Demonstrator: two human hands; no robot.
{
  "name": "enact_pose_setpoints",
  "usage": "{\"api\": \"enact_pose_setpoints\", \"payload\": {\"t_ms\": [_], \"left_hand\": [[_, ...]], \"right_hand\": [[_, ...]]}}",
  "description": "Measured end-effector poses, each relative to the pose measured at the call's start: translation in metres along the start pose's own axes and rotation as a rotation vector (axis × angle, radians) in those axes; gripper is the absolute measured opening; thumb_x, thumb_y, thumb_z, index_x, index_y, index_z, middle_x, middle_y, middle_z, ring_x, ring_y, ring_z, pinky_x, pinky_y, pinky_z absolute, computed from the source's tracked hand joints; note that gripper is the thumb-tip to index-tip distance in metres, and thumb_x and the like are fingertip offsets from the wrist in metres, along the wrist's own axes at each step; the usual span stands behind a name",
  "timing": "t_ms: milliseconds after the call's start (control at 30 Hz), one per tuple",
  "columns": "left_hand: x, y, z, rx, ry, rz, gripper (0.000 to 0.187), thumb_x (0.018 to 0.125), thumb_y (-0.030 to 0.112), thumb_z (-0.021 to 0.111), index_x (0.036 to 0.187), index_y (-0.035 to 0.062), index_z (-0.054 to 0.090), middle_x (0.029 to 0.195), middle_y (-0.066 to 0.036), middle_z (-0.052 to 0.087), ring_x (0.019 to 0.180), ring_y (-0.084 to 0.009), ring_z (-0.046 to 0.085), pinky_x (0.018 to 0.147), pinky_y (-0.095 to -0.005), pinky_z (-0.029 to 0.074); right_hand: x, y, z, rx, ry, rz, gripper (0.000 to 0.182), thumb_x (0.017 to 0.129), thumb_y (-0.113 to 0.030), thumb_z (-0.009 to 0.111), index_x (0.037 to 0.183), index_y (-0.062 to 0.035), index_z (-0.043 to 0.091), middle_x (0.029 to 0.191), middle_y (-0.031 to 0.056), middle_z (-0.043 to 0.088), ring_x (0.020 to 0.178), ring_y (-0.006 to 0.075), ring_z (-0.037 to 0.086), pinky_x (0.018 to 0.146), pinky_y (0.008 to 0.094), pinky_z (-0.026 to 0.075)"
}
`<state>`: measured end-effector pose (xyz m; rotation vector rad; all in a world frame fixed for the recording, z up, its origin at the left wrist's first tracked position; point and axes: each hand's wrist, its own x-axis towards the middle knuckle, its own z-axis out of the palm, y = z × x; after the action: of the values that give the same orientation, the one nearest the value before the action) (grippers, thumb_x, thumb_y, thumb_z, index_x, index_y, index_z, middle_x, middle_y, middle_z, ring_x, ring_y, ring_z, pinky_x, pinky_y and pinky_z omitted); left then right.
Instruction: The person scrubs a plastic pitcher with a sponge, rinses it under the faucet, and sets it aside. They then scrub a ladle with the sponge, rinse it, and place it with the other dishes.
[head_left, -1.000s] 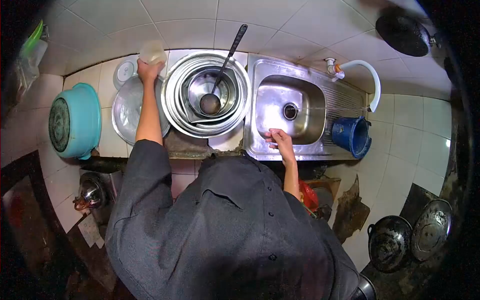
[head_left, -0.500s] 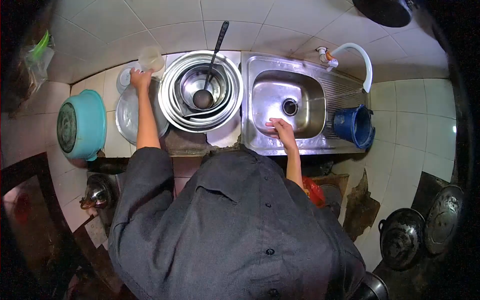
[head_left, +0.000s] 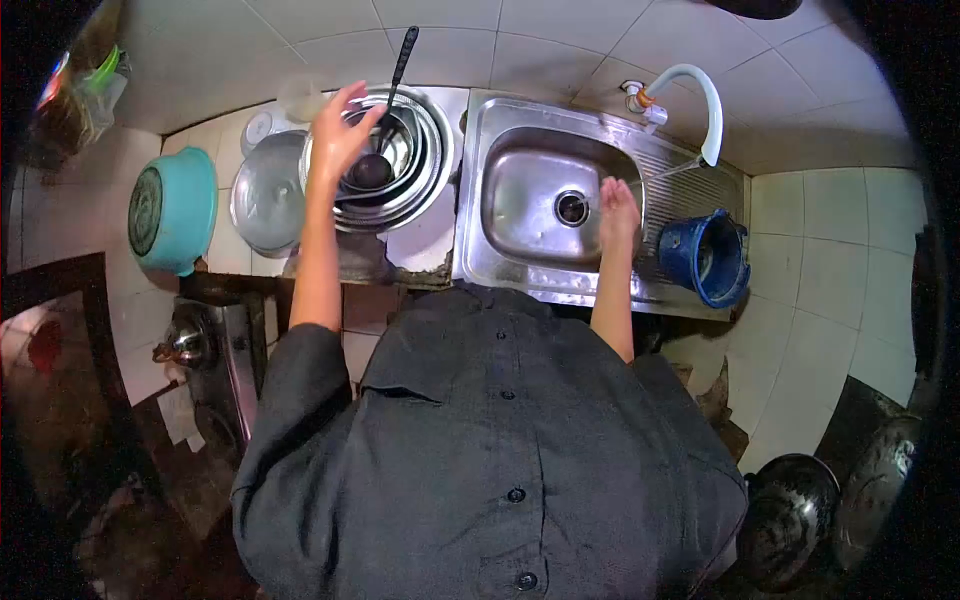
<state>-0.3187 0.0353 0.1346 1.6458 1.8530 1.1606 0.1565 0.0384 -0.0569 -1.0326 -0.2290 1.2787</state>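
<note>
My left hand (head_left: 340, 140) is raised over the left side of a stack of metal bowls (head_left: 437, 180). Its fingers are spread and nothing is held in them. A ladle (head_left: 372, 171) with a long black handle rests in the top bowl, just beside that hand. Over the right edge of the steel sink basin (head_left: 520, 235), my right hand (head_left: 619, 208) is held with its fingers stretched out, holding nothing visible. Close to it, a thin stream of water runs from the white faucet hose (head_left: 714, 125). The drain (head_left: 572, 208) shows to its left.
Left of the stack are a round metal lid (head_left: 268, 190), a small white container (head_left: 257, 128) and a translucent cup (head_left: 300, 98). A teal basin (head_left: 185, 210) leans at the far left. The blue bucket (head_left: 690, 252) lies tipped on the ridged drainboard (head_left: 690, 190).
My left hand has moved right, from the small white container to above the bowl stack. My right hand has shifted right across the sink, towards the running water. The view has tilted slightly.
</note>
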Motion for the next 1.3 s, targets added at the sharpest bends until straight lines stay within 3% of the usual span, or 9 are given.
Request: {"api": "enact_pose_setpoints", "payload": {"t_ms": [200, 267, 300, 367, 500, 967, 1100, 1167, 1300], "left_hand": [[0.055, 0.01, 0.065, 0.323, 0.036, 0.166, 0.052, 0.081, 0.036, 0.069, 0.118, 0.0008, 0.06, 0.101, -0.021, 0.067, 0.094, -0.0329, 0.065, 0.082, -0.0374, 0.05], [0.074, 0.023, 0.06, 0.491, -0.177, -0.089, 0.04, 0.081, 0.031, 0.07, 0.106, 0.0014, 0.064, 0.085, -0.019, 0.068, 0.078, -0.0302, 0.066, 0.071, -0.037, 0.051], [0.078, -0.01, 0.068, 0.261, -0.023, 0.054, 0.03, 0.08, 0.025, 0.071, 0.096, 0.001, 0.066, 0.072, -0.015, 0.067, 0.065, -0.0276, 0.064, 0.062, -0.036, 0.049], [0.076, 0.01, 0.058, 0.221, 0.028, 0.013, 0.026, 0.079, 0.022, 0.073, 0.093, 0.0016, 0.067, 0.072, -0.013, 0.066, 0.063, -0.0219, 0.062, 0.062, -0.0335, 0.048], [0.075, 0.028, 0.024, -0.116, 0.135, -0.133, 0.026, 0.082, 0.015, 0.073, 0.103, 0.0001, 0.069, 0.078, -0.005, 0.069, 0.069, -0.0105, 0.062, 0.061, -0.0252, 0.049], [0.038, 0.111, -0.027, -0.185, 0.507, 0.132, 0.029, 0.087, 0.004, 0.068, 0.113, -0.005, 0.063, 0.089, -0.011, 0.07, 0.08, -0.0154, 0.069, 0.065, -0.0236, 0.055], [0.012, 0.147, -0.019, -0.241, 0.497, 0.239, 0.022, 0.087, 0.003, 0.068, 0.106, -0.0073, 0.063, 0.091, -0.014, 0.07, 0.084, -0.0177, 0.069, 0.07, -0.0257, 0.056], [-0.003, 0.162, -0.014, -0.346, 0.409, 0.25, 0.021, 0.086, 0.002, 0.068, 0.103, -0.0064, 0.061, 0.094, -0.015, 0.069, 0.088, -0.0186, 0.068, 0.074, -0.0272, 0.056], [-0.038, 0.162, 0.035, -0.595, 0.38, 0.305, 0.018, 0.085, -0.001, 0.068, 0.098, -0.0071, 0.058, 0.093, -0.019, 0.068, 0.089, -0.0236, 0.068, 0.077, -0.0348, 0.059]], "right_hand": [[0.019, -0.018, 0.006, 0.01, -0.102, 0.072, 0.04, 0.096, -0.018, 0.054, 0.129, 0.0033, 0.046, 0.128, 0.0215, 0.055, 0.11, 0.0307, 0.06, 0.095, 0.0385, 0.051], [0.021, -0.022, 0.003, -0.037, -0.146, 0.204, 0.042, 0.097, -0.03, 0.052, 0.126, -0.0002, 0.049, 0.127, 0.0177, 0.057, 0.106, 0.0279, 0.062, 0.089, 0.037, 0.052], [0.022, -0.015, -0.007, -0.081, -0.147, 0.294, 0.044, 0.097, -0.036, 0.052, 0.124, -0.0023, 0.051, 0.126, 0.0156, 0.059, 0.104, 0.0265, 0.063, 0.085, 0.0361, 0.052], [0.015, -0.004, -0.02, -0.169, -0.139, 0.381, 0.043, 0.094, -0.039, 0.054, 0.121, -0.005, 0.055, 0.119, 0.0132, 0.064, 0.099, 0.0245, 0.065, 0.079, 0.0327, 0.052], [-0.001, 0.005, -0.027, -0.303, -0.134, 0.518, 0.044, 0.093, -0.042, 0.056, 0.118, -0.0051, 0.057, 0.112, 0.0117, 0.067, 0.093, 0.0213, 0.067, 0.076, 0.0296, 0.05], [0.013, -0.012, -0.026, -0.305, -0.258, 0.452, 0.04, 0.097, -0.037, 0.05, 0.114, -0.002, 0.057, 0.108, 0.0139, 0.068, 0.091, 0.0209, 0.068, 0.075, 0.03, 0.052], [-0.028, -0.042, -0.007, -0.545, -0.441, 0.504, 0.044, 0.099, -0.041, 0.044, 0.11, -0.002, 0.06, 0.107, 0.014, 0.068, 0.09, 0.0207, 0.068, 0.073, 0.0297, 0.053], [-0.055, -0.059, 0.015, -0.75, -0.709, 0.58, 0.047, 0.099, -0.044, 0.042, 0.113, -0.0021, 0.059, 0.107, 0.0131, 0.068, 0.088, 0.0207, 0.068, 0.074, 0.0304, 0.053], [-0.086, -0.066, 0.039, -0.658, -0.881, 0.552, 0.055, 0.099, -0.049, 0.039, 0.119, -0.0013, 0.056, 0.113, 0.0143, 0.066, 0.096, 0.0219, 0.067, 0.078, 0.0342, 0.054]]}}
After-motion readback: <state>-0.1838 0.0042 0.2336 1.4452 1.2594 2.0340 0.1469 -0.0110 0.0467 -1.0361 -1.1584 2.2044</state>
